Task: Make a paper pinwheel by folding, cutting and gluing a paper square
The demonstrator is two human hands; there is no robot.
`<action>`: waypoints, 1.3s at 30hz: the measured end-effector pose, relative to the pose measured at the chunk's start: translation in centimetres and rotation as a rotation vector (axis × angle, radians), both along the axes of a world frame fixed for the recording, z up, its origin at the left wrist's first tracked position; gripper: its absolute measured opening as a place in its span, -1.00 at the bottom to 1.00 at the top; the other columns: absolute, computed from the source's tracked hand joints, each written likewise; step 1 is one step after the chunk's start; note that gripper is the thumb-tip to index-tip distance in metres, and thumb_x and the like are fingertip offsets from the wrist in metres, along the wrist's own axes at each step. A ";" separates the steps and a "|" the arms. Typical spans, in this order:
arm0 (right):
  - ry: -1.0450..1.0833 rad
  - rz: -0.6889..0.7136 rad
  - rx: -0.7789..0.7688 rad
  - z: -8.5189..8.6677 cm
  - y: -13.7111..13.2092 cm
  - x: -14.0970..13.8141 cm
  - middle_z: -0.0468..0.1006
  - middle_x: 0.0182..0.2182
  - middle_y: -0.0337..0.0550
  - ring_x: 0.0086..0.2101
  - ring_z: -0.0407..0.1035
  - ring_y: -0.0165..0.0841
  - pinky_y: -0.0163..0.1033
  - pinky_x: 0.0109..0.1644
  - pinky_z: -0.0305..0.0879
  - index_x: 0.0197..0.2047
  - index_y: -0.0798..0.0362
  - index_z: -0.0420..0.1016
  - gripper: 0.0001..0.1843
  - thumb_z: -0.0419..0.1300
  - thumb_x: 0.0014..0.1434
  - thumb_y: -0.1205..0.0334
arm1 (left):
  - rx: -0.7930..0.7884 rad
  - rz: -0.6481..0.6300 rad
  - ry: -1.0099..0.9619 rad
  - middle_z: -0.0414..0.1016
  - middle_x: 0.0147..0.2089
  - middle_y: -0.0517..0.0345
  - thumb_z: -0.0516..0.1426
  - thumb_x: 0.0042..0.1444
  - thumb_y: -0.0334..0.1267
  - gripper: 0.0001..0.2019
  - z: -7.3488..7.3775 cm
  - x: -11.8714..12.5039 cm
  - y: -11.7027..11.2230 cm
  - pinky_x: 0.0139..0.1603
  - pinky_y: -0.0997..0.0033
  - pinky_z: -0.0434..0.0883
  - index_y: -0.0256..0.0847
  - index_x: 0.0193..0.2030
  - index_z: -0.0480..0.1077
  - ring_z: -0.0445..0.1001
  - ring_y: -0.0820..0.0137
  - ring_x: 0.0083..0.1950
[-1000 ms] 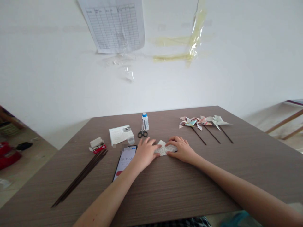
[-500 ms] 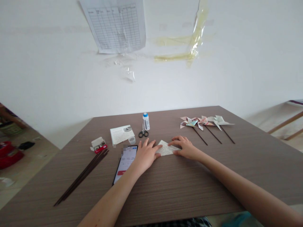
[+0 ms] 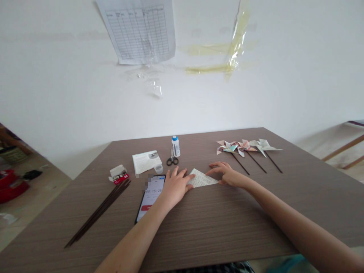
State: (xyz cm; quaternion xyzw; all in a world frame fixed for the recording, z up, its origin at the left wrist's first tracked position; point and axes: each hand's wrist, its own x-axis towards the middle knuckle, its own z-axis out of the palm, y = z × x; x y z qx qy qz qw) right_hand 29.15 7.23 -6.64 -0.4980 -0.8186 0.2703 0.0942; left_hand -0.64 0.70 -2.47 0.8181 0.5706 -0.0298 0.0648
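Note:
A printed sheet of paper (image 3: 202, 179), folded into a triangle, lies flat on the table in front of me. My left hand (image 3: 176, 185) rests over its left corner, fingers spread, thumb and fingertips touching the paper. At the right corner is my right hand (image 3: 226, 175), with its fingers stretched out and apart and its fingertips at the paper's edge. Just left of my left forearm lies a phone (image 3: 150, 193) showing a timer, partly covered by that arm.
Scissors (image 3: 172, 160) and a white bottle with a blue cap (image 3: 175, 147) stand behind my left hand. Leftward are a small cup (image 3: 158, 168), a stack of paper (image 3: 145, 162), a red-and-white box (image 3: 119, 175) and dark sticks (image 3: 99, 212). Paper pinwheels (image 3: 246, 147) lie back right.
My right hand has slid a little to the right along the folded paper, uncovering more of its right corner. The left hand stays in place.

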 end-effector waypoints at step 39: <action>-0.143 -0.254 0.175 2.0 -5.7 -6.9 0.51 0.42 0.22 0.49 0.38 0.15 0.17 0.62 0.26 0.19 0.03 0.64 -0.58 0.47 0.44 -0.05 | 0.083 0.134 -0.185 0.59 0.55 -0.28 0.37 0.46 -0.04 -0.57 -0.4 2.9 -0.7 0.75 -0.49 0.27 -0.11 0.37 0.67 0.43 -0.28 0.67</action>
